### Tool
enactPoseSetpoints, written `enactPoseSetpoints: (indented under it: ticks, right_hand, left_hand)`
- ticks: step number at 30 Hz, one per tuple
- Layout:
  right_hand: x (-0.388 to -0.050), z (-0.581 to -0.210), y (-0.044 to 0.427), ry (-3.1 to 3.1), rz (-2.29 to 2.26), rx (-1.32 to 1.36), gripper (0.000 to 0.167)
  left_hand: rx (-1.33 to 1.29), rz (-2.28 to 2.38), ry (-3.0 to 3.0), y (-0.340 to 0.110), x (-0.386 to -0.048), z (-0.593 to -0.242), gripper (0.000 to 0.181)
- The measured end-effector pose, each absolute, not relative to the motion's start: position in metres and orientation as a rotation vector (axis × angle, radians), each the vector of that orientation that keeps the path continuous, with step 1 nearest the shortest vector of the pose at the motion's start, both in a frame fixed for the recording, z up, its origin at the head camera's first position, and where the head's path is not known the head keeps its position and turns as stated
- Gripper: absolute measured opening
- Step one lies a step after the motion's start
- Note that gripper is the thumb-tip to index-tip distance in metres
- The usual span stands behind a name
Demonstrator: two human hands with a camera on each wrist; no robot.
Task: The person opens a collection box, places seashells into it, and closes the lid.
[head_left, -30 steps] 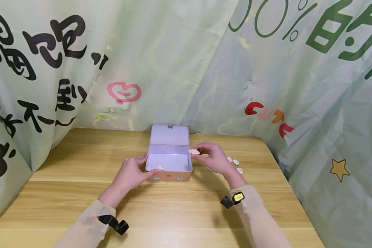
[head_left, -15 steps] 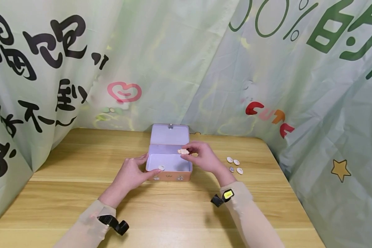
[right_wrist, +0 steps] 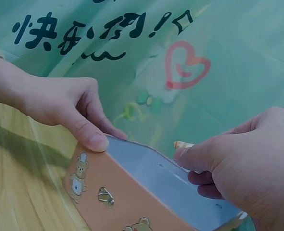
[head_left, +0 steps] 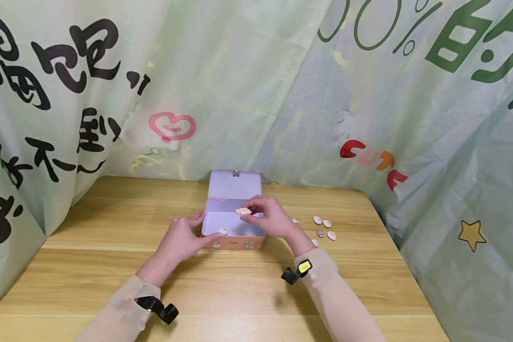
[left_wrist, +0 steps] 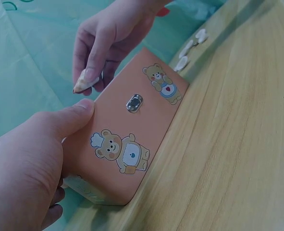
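An orange tin box [head_left: 233, 242] with a pale lilac inside stands on the table, its lid [head_left: 234, 185] tilted up at the back. My left hand [head_left: 184, 238] grips the box's left side, thumb at the front rim. Above the box's inside, my right hand [head_left: 270, 217] pinches a pale ridged shell [head_left: 243, 211] between thumb and fingers. One white shell [head_left: 223, 231] lies in the box near the front left. In the left wrist view, bear pictures and a metal clasp [left_wrist: 134, 103] show on the box's front.
Several small white shells [head_left: 331, 235] and a greyish one [head_left: 320, 233] lie on the wooden table [head_left: 239, 294] right of the box, some partly behind my right forearm. A printed curtain [head_left: 239, 95] hangs along the table's back and sides.
My right hand has moved left with the ridged shell, from beside the box's right edge to over its inside. My left hand has stayed at the box's left side.
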State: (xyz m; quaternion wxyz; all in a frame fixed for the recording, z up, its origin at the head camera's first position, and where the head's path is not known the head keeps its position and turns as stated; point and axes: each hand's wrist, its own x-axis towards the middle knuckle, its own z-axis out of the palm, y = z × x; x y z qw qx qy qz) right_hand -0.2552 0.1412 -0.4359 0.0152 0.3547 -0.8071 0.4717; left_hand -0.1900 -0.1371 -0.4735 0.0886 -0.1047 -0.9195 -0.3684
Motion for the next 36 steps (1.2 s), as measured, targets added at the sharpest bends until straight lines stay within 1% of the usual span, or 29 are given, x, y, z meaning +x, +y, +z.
enactPoseSetpoints:
  ticks: [11,22,29,36]
  right_hand:
    - [-0.259,-0.443,0.126,-2.556,1.419,1.157,0.022]
    - [-0.262,-0.447,0.114,-2.631,1.380,1.180,0.020]
    - [-0.266,-0.450,0.113,-2.652,1.295,1.199,0.017]
    - [-0.264,-0.451,0.110,-2.704,1.171,1.196,0.018]
  left_hand:
    - [-0.316,-1.123,-2.730,-0.138,-0.190,-0.477,0.104]
    - [-0.337,-1.128,-2.711,-0.139,-0.192,-0.477,0.100]
    - [-0.338,-1.105,-2.716,-0.138,-0.192,-0.477,0.102]
    - [-0.333,-1.095,-2.721,-0.138,-0.191,-0.477,0.100]
